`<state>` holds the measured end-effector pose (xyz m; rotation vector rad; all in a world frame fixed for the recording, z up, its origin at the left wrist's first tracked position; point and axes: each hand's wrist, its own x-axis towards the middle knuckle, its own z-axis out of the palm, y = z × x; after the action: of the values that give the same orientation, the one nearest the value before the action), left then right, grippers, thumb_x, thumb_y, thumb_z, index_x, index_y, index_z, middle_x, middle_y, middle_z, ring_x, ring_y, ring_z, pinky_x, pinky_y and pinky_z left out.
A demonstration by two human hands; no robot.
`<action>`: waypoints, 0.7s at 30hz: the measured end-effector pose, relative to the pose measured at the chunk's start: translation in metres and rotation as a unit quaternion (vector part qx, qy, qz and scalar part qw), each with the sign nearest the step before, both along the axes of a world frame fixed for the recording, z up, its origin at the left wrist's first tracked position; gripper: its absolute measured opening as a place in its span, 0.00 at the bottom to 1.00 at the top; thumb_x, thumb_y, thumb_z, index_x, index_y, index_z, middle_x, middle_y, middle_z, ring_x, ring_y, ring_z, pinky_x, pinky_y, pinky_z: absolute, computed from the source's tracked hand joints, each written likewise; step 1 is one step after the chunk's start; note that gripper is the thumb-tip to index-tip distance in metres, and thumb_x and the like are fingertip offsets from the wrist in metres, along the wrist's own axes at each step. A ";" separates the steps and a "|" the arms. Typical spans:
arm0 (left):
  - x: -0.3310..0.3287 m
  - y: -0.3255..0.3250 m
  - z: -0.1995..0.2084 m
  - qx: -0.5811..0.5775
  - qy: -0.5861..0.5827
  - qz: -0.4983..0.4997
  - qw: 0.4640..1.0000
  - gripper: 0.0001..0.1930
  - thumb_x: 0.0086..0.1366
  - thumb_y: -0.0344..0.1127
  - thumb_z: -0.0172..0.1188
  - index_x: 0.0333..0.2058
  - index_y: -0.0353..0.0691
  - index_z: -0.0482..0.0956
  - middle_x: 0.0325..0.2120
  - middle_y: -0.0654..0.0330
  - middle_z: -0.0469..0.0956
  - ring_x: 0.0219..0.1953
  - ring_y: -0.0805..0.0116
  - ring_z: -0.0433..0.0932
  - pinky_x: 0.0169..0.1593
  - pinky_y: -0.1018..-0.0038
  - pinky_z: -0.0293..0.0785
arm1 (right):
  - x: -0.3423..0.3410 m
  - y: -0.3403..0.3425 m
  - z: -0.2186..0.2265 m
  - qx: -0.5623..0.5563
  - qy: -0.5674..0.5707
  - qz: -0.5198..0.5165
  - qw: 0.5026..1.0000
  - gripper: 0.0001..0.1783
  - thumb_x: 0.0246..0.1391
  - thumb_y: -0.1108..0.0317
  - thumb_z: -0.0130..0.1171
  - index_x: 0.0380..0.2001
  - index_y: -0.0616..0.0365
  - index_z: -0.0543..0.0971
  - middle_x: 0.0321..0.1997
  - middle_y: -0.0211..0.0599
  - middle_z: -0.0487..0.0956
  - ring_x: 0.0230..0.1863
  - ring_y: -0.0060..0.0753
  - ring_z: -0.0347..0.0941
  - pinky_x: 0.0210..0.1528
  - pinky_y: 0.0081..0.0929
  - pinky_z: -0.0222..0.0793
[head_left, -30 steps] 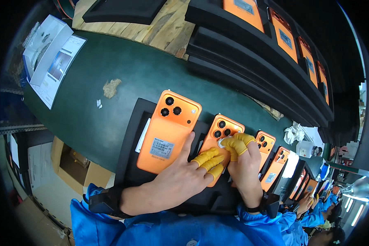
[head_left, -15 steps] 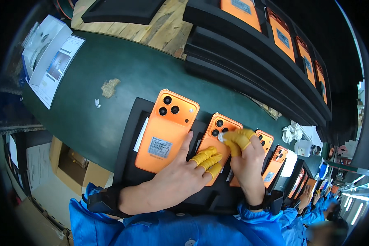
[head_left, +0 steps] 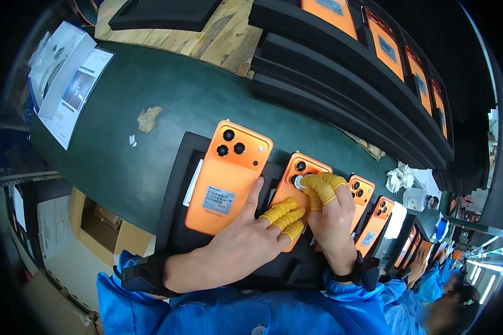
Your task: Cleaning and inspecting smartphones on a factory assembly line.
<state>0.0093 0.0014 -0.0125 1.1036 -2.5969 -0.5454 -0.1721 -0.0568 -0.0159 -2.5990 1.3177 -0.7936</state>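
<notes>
"Start at the left. What's there?"

"A white box (head_left: 67, 64) overlapping a printed sheet (head_left: 67, 125), by the left edge of the bench (head_left: 112, 145). An open cardboard box (head_left: 131, 240) sits just off the near edge, and a tan scrap (head_left: 149, 119) lies on the bench top."

"And then?"

"A black tray (head_left: 170, 215) along the near edge. By its left edge lies the first orange phone (head_left: 221, 167), back up."

"The left hand (head_left: 237, 245)?"

"Fingers spread, closed round nothing: a bare one by the first phone's right edge, the ones in yellow cots on the lower part of the second orange phone (head_left: 288, 194), next along the tray."

"The right hand (head_left: 330, 215)?"

"Fingertips pinched together on a white wad (head_left: 299, 182), at the second phone's camera lenses."

"Further right?"

"Toward the tray's right end, a third orange phone (head_left: 359, 204), partly behind that hand, then a fourth (head_left: 375, 224). Toward the bench's far edge, stacked black trays (head_left: 302, 58) carry more orange phones (head_left: 385, 47); a crumpled tissue (head_left: 399, 177) lies past the stack's near side."
</notes>
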 end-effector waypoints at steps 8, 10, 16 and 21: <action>0.000 -0.001 0.004 -0.034 0.006 -0.001 0.999 0.11 0.58 0.32 0.53 0.38 0.37 0.78 0.46 0.56 0.77 0.48 0.71 0.76 0.62 0.32 0.35 | -0.005 -0.005 0.011 0.059 0.005 0.080 0.995 0.24 0.28 0.85 0.60 0.37 0.59 0.79 0.36 0.40 0.74 0.35 0.45 0.71 0.38 0.34 0.70; 0.000 -0.006 0.014 0.099 -0.078 -0.058 0.990 0.11 0.58 0.32 0.54 0.38 0.37 0.78 0.46 0.56 0.77 0.49 0.69 0.75 0.62 0.33 0.34 | 0.014 -0.015 0.009 0.032 -0.013 0.075 0.997 0.22 0.27 0.85 0.58 0.34 0.61 0.78 0.34 0.42 0.73 0.34 0.46 0.70 0.38 0.35 0.70; -0.004 0.000 0.001 -0.011 0.038 0.020 0.999 0.11 0.58 0.35 0.57 0.36 0.36 0.78 0.45 0.57 0.78 0.54 0.65 0.73 0.62 0.32 0.34 | 0.012 -0.029 0.000 0.015 -0.037 0.026 0.999 0.21 0.27 0.85 0.55 0.33 0.62 0.77 0.29 0.44 0.71 0.32 0.47 0.69 0.35 0.36 0.69; -0.002 0.000 0.000 0.006 0.015 0.000 1.000 0.12 0.58 0.36 0.57 0.38 0.34 0.78 0.47 0.57 0.77 0.56 0.65 0.71 0.62 0.32 0.34 | -0.003 -0.012 -0.003 0.031 -0.049 -0.073 0.996 0.21 0.30 0.87 0.55 0.34 0.60 0.78 0.31 0.43 0.72 0.33 0.46 0.69 0.34 0.35 0.68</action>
<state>0.0070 0.0010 -0.0125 1.0910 -2.5705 -0.5745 -0.1752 -0.0687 -0.0186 -2.4061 1.4918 -0.8745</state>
